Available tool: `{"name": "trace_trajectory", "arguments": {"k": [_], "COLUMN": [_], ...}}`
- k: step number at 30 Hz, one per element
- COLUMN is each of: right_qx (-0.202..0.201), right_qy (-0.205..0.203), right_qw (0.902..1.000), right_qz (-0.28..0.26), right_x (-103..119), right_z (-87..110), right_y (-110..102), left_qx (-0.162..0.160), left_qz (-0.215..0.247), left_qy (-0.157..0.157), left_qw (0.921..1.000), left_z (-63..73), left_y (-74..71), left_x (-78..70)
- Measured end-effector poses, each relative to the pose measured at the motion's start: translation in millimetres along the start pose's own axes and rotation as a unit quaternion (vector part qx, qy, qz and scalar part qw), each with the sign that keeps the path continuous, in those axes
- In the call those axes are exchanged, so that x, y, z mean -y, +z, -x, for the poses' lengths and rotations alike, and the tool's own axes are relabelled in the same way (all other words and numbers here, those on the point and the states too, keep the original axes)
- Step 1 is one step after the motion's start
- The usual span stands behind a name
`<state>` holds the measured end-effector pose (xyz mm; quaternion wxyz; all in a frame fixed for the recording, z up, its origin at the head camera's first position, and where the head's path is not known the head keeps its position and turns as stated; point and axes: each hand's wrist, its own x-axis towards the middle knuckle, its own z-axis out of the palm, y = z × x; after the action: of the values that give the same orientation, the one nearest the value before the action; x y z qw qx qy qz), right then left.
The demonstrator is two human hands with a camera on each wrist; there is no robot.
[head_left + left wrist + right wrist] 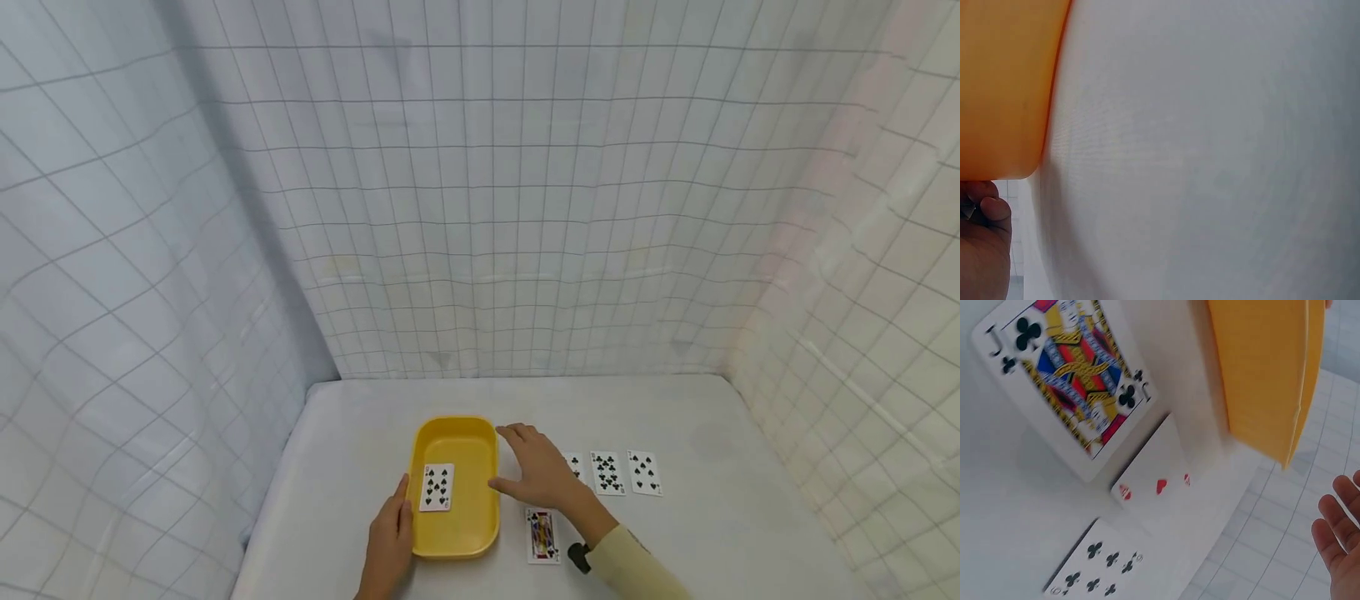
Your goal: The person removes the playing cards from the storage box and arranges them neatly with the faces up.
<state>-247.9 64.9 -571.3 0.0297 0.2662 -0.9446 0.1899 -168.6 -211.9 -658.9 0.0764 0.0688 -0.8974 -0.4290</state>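
Both hands are placed at the long sides of a yellow, plastic-looking rectangular tray with rounded corners (pixel 476 500), which is set on a white-covered table (pixel 720 467). By this placing between the 2 hands, it is judged, any handling of the tray is governed. Its long axis is pointed away from the person, so that a long wall is presented to each side. The left hand (pixel 389 537) is laid against the left wall, along the nearer half; whether the rim is pinched cannot be told. The right hand (pixel 542 473) is held at the farther half of the right wall, its fingers spread and the thumb set well apart from them, with nothing gripped; whether the right rim is touched cannot be told. The left hand is thus the nearer of the 2 to its wall. Inside the tray, 1 white playing card with black spades (pixel 437 487) is laid face up, closer to the left wall. Just outside the right wall, near the right forearm, a jack of clubs (pixel 542 535) is laid almost parallel to the tray. Farther right, 2 white cards with black pips (pixel 607 473) are fully visible, and 1 similar card (pixel 576 465) is partly hidden behind the right hand.
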Motion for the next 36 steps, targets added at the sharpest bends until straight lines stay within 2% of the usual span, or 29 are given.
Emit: {"name": "trace_trajectory", "arguments": {"k": [9, 17, 20, 23, 26, 30, 36], "right_qx": [0.066, 0.108, 0.134, 0.160, 0.178, 0.177, 0.157], "right_qy": [-0.042, -0.042, -0.039, -0.043, -0.041, -0.033, -0.038], "right_qw": [0.9965, 0.9913, 0.9879, 0.9833, 0.9790, 0.9792, 0.9818], "right_qz": [0.030, 0.063, 0.069, 0.076, 0.090, 0.094, 0.100], "right_x": [41.0, 55.0, 55.0, 54.9, 54.4, 54.8, 58.1], "right_z": [-41.7, -67.1, -71.8, -72.8, -68.5, -63.6, -67.1], "right_y": [37.1, 62.4, 70.4, 81.3, 92.2, 98.9, 100.3], "left_qx": [-0.004, -0.032, -0.038, -0.058, -0.061, -0.051, -0.077], "left_qz": [-0.010, -0.026, -0.024, -0.020, -0.019, -0.022, -0.030], "left_qy": [0.010, 0.040, 0.050, 0.064, 0.064, 0.059, 0.081], "left_qw": [0.9999, 0.9984, 0.9978, 0.9960, 0.9959, 0.9967, 0.9933], "left_z": [2.1, 1.6, 0.9, 2.5, 4.1, 3.7, 0.9], "left_y": [-6.0, -2.9, 2.5, 6.4, 8.5, 8.8, 5.7], "left_x": [1.9, 2.6, 3.9, 4.9, 4.8, 5.1, 7.4]}}
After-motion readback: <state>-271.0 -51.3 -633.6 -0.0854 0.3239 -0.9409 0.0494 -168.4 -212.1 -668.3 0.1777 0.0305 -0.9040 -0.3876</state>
